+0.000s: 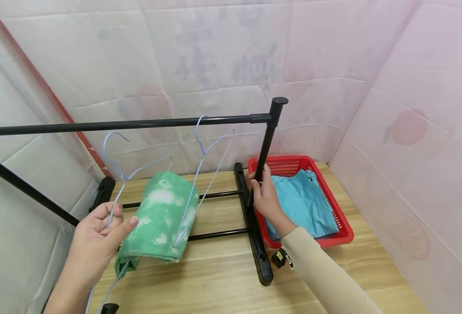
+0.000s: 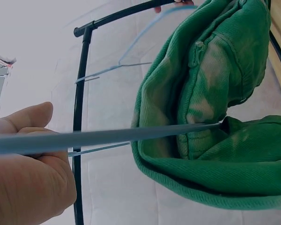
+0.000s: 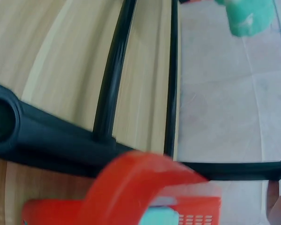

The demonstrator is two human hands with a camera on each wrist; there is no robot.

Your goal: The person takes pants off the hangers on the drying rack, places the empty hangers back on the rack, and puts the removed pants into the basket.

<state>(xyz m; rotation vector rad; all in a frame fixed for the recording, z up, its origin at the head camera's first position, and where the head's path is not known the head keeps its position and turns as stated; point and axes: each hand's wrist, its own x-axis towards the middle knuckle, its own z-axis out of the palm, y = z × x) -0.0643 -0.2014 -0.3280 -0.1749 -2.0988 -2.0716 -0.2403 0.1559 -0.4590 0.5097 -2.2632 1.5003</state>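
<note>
My left hand (image 1: 93, 244) pinches the wire of a pale blue hanger (image 1: 114, 161) between thumb and fingers. A folded green-and-white tie-dyed garment (image 1: 158, 218) is draped over that hanger, and in the left wrist view the wire runs into the folds of the garment (image 2: 210, 84). The hook of this hanger stands apart from the rail, a little below it. On the right, my right hand (image 1: 268, 194) grips the black upright post (image 1: 267, 146) of the clothes rack. At the right wrist view's edge, only some fingers (image 3: 274, 199) show on the post.
A second blue hanger (image 1: 203, 150) hangs by its hook from the black rail (image 1: 136, 125). Right of the rack's foot (image 1: 260, 257) stands a red basket (image 1: 344, 231) holding a blue garment (image 1: 301, 203). A small black object (image 1: 278, 258) is near my right sleeve. White curtains surround the wooden table.
</note>
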